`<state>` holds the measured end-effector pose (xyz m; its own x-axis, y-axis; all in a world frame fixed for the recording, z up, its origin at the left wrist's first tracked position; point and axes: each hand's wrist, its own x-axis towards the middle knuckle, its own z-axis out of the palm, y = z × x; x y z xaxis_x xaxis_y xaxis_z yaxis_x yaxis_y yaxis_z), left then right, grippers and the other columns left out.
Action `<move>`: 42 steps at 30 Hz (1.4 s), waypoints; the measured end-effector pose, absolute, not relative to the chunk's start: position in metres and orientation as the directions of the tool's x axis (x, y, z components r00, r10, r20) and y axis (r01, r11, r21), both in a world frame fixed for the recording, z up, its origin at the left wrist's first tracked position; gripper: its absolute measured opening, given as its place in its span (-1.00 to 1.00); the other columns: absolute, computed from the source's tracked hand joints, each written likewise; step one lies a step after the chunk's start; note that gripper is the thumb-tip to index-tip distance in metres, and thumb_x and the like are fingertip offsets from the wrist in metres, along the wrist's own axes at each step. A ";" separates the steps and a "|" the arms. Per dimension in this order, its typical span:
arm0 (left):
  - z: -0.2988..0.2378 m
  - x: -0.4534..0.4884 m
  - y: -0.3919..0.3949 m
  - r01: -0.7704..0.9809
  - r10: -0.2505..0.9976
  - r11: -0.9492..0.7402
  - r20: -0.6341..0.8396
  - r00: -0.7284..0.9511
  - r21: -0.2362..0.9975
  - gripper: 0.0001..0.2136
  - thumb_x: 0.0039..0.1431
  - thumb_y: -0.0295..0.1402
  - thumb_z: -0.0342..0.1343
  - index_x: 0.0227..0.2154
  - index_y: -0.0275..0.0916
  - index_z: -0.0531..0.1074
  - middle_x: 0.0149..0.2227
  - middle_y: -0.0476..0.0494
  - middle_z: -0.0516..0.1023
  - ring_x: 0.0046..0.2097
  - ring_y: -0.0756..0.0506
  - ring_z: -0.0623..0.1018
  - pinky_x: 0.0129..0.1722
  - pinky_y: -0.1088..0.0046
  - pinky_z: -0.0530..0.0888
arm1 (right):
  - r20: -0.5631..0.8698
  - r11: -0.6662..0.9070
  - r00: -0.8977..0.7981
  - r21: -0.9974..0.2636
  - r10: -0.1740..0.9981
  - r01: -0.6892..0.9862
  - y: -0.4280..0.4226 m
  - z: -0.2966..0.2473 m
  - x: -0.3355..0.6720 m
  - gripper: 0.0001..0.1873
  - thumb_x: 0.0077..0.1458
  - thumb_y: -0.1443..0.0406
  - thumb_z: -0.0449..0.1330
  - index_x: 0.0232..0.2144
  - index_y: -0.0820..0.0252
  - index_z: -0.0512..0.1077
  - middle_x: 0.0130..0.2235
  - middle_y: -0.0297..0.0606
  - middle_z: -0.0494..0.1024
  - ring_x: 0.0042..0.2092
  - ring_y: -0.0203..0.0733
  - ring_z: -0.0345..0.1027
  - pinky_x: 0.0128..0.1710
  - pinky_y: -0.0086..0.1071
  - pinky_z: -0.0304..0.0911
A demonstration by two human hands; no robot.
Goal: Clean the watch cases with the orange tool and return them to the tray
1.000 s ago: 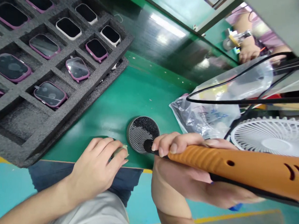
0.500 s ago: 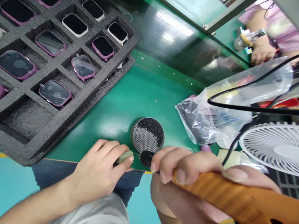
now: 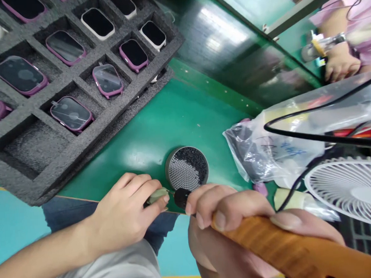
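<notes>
Near the table's front edge, my left hand (image 3: 127, 209) pinches a small pale-green piece (image 3: 158, 195) between thumb and fingers. Most of that piece is covered by the hand, so its kind cannot be told. My right hand (image 3: 234, 211) is wrapped round an orange electric screwdriver (image 3: 273, 242). Its black nose (image 3: 181, 197) points left, with the thin tip at or very near the green piece; contact is unclear. Just beyond both hands stands a round tin (image 3: 187, 169) of tiny dark screws, partly filling a dotted grey plate.
Grey foam trays (image 3: 57, 157) at left hold several watches (image 3: 72, 113) with purple or white cases. At right are a clear plastic bag (image 3: 267, 146), a black cable (image 3: 298, 132) and a white fan (image 3: 355, 191). A co-worker's hand (image 3: 341, 64) shows at upper right.
The view has shifted slightly, so the tin, bag and fan appear a little further right. Both hands keep their grips, with the screwdriver's tip still beside the green piece.
</notes>
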<state>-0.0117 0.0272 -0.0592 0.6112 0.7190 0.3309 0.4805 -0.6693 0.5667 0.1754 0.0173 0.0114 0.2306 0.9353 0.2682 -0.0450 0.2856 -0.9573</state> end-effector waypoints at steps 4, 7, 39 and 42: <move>-0.058 -0.011 0.027 0.477 0.722 -0.669 0.348 0.598 0.570 -0.80 0.51 -0.43 0.09 0.03 -0.23 0.59 0.07 -0.24 0.61 0.10 -0.28 0.51 0.02 0.13 0.41 | 0.260 0.287 0.247 -0.955 0.934 -0.078 0.016 0.010 0.171 -0.77 0.44 0.11 0.10 0.05 -0.05 0.43 -0.35 -0.36 0.51 -0.45 -0.12 0.42 -0.44 -0.04 0.43; -0.058 -0.010 0.028 0.470 0.725 -0.668 0.360 0.588 0.578 -0.82 0.51 -0.43 0.09 -0.01 -0.24 0.59 0.03 -0.24 0.61 0.08 -0.27 0.52 0.00 0.14 0.42 | 0.292 0.314 0.215 -0.946 0.932 -0.078 0.019 0.010 0.169 -0.77 0.45 0.17 0.09 0.05 -0.02 0.46 -0.34 -0.34 0.53 -0.42 -0.11 0.43 -0.44 -0.06 0.44; -0.054 -0.013 0.028 0.487 0.711 -0.671 0.297 0.638 0.559 -0.64 0.32 -0.62 0.07 0.07 -0.19 0.56 0.24 -0.34 0.49 0.22 -0.34 0.46 0.07 0.08 0.41 | 0.324 0.373 0.344 -0.924 0.881 -0.084 0.042 0.005 0.194 -0.19 0.33 -0.41 -0.20 0.00 -0.04 0.51 -0.32 -0.34 0.48 -0.39 -0.18 0.36 -0.41 -0.15 0.39; -0.054 -0.010 0.027 0.525 0.734 -0.652 0.283 0.617 0.547 -0.74 0.44 -0.51 0.06 0.08 -0.24 0.54 0.18 -0.35 0.52 0.18 -0.34 0.48 0.09 0.06 0.40 | 0.325 0.376 0.337 -0.922 0.883 -0.096 0.044 0.004 0.193 -0.18 0.33 -0.41 -0.23 0.00 -0.04 0.51 -0.33 -0.35 0.47 -0.41 -0.19 0.35 -0.44 -0.16 0.38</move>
<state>-0.0100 0.0271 -0.0536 0.6170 0.7345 0.2826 0.5251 -0.6517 0.5474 0.1931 0.0436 0.0035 0.3374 0.8833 0.3255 -0.0957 0.3762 -0.9216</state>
